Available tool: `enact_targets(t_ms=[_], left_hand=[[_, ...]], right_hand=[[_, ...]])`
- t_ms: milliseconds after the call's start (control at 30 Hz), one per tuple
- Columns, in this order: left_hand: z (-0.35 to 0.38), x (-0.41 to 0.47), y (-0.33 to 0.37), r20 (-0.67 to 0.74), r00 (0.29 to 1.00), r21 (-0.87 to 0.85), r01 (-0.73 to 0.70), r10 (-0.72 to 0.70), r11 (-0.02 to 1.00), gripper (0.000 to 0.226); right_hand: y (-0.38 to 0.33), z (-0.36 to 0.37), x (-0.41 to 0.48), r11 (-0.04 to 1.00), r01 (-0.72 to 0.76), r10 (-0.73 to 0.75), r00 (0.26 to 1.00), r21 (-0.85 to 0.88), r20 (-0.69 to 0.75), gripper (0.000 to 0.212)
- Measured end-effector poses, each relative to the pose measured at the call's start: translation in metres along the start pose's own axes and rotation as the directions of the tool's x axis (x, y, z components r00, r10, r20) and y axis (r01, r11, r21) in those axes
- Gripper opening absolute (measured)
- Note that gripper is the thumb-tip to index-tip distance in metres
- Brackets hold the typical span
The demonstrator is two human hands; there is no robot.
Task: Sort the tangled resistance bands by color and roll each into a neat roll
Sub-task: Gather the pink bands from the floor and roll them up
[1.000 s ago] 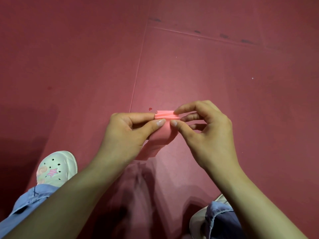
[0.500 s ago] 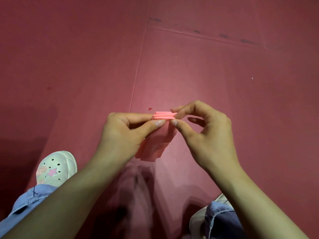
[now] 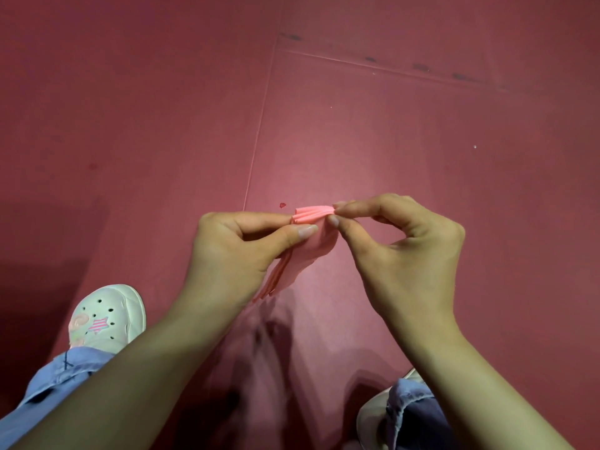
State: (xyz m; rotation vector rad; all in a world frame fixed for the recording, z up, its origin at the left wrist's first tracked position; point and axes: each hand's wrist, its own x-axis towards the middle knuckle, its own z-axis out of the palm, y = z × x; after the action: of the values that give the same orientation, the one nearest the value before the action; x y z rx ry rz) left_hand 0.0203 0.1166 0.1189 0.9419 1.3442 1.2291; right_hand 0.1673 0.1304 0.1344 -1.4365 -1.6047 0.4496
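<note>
Nearest me is a white clog (image 3: 104,316). Just beyond, the left hand (image 3: 233,254) and right hand (image 3: 406,251) each have a tight thumb-and-forefinger grip on one end of the pink resistance band (image 3: 313,214), held above the red floor (image 3: 422,141). It looks thin, light and floppy, best pinched along the rolled edge, tail dangling.

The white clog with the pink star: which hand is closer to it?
Left. The left hand holds the pink band up-right of the clog; the right hand pinches the band's other end, farther right.
</note>
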Motion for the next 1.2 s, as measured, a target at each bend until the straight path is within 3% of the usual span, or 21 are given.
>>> enact_targets(t_ms=[333, 533, 667, 800, 1067, 1200], left_hand=[[-0.0011, -0.0002, -0.0020, -0.081, 0.997, 0.015, 0.004, -0.002, 1.000, 0.024], [0.0042, -0.0009, -0.0004, 0.010, 0.997, -0.052, 0.078, -0.078, 0.996, 0.021], [0.0049, 0.0002, -0.0005, 0.029, 0.987, -0.112, 0.161, -0.159, 0.981, 0.047], [0.0045, 0.0017, -0.0028, 0.010, 0.987, -0.113, 0.163, -0.163, 0.980, 0.017], [0.0019, 0.0044, -0.0016, -0.124, 0.985, -0.098, 0.107, -0.119, 0.989, 0.017], [0.0045, 0.0017, 0.0001, -0.050, 0.981, -0.166, 0.175, -0.185, 0.971, 0.016]], right_hand=[[-0.0028, 0.0015, -0.0002, 1.000, 0.021, -0.021, 0.999, 0.001, -0.025, 0.013], [0.0000, 0.0006, 0.0014, 0.998, -0.033, 0.033, 0.999, 0.062, 0.014, 0.015], [0.0006, 0.0015, 0.0009, 0.995, -0.060, 0.057, 0.997, 0.085, 0.042, 0.016], [0.0018, 0.0022, -0.0003, 0.996, -0.041, 0.037, 0.998, 0.082, 0.052, 0.017], [0.0034, 0.0021, -0.0019, 0.994, 0.110, -0.109, 0.993, -0.021, 0.044, 0.015], [0.0041, 0.0038, -0.0032, 0.993, 0.113, -0.111, 0.991, -0.023, 0.070, 0.012]])
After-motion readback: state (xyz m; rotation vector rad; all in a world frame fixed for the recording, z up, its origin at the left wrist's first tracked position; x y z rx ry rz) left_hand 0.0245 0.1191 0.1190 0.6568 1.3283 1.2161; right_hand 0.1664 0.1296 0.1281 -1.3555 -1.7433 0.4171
